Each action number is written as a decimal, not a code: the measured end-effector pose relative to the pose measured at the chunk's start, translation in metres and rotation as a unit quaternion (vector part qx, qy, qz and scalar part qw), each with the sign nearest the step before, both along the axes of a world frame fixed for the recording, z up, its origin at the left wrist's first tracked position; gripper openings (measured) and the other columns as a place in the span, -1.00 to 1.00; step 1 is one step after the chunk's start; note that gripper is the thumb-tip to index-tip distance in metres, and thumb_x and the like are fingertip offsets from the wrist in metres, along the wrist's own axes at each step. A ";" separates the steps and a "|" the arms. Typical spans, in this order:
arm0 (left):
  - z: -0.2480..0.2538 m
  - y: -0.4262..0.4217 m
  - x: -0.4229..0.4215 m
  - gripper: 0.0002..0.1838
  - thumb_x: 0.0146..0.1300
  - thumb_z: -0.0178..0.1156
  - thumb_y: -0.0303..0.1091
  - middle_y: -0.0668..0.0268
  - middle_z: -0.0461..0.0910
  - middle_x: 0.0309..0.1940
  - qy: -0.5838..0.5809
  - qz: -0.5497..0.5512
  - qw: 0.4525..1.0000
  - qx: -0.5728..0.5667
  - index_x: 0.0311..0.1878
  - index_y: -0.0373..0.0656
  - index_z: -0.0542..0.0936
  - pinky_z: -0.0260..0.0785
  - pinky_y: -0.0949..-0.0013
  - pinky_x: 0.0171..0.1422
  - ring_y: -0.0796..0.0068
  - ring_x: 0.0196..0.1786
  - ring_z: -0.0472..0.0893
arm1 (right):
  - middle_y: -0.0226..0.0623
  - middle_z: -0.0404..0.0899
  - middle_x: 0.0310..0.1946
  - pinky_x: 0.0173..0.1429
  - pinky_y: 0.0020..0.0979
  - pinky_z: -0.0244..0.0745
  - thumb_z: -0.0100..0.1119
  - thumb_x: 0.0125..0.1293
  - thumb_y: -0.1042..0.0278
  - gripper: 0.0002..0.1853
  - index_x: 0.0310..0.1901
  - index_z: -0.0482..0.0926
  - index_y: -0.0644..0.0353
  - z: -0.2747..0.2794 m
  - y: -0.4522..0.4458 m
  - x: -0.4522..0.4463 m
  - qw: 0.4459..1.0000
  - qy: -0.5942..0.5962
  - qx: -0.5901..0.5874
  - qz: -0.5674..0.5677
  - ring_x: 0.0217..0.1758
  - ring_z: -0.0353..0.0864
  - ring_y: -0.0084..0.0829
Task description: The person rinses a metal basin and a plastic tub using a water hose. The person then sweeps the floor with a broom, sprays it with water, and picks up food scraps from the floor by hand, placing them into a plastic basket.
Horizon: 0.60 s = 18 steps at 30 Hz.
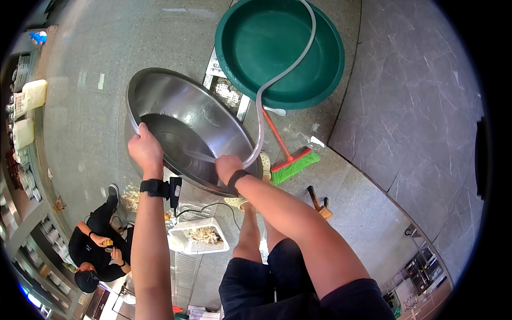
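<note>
The hose is clamped in the right hand, over the steel basin, whose rim is gripped by the left hand. Pale scraps are held in a white basket nearby; farther off, the green tub is crossed by the hose.

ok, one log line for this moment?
left hand: grip on steel basin rim | right hand: grip on hose, aimed into basin | green tub: hose across it | broom: near tub
</note>
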<state>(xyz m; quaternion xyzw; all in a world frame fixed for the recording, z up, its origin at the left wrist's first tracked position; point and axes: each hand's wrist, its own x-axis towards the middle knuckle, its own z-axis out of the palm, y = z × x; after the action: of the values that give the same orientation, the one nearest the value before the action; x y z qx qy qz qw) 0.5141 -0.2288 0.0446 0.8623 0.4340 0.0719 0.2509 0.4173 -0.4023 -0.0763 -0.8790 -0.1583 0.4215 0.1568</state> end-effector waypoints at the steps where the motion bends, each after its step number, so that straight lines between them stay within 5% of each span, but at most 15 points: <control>1: 0.000 0.000 -0.001 -0.38 0.26 0.06 -0.03 -0.13 0.46 -0.69 -0.004 -0.001 1.000 0.003 -0.61 -0.53 0.48 0.28 0.00 -0.28 -0.03 -0.57 0.45 | -0.29 0.71 -0.28 -0.13 -0.27 0.58 0.00 0.22 0.41 -0.75 -0.29 0.74 0.02 0.000 0.001 -0.001 1.000 -0.001 0.000 -0.002 -0.16 0.71 -0.26; 18: 0.001 -0.001 0.001 -0.40 0.26 0.06 -0.04 -0.14 0.48 -0.67 0.006 0.001 1.000 0.003 -0.59 -0.52 0.51 0.30 0.01 -0.28 -0.05 -0.55 0.49 | -0.27 0.71 -0.28 -0.10 -0.28 0.59 0.00 0.26 0.39 -0.75 -0.28 0.73 0.04 0.000 0.000 -0.003 1.000 0.003 -0.006 -0.010 -0.14 0.70 -0.29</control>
<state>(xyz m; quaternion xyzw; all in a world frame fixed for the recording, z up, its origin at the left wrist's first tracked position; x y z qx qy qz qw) 0.5152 -0.2302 0.0453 0.8629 0.4361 0.0684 0.2460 0.4145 -0.4023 -0.0760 -0.8801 -0.1465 0.4239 0.1557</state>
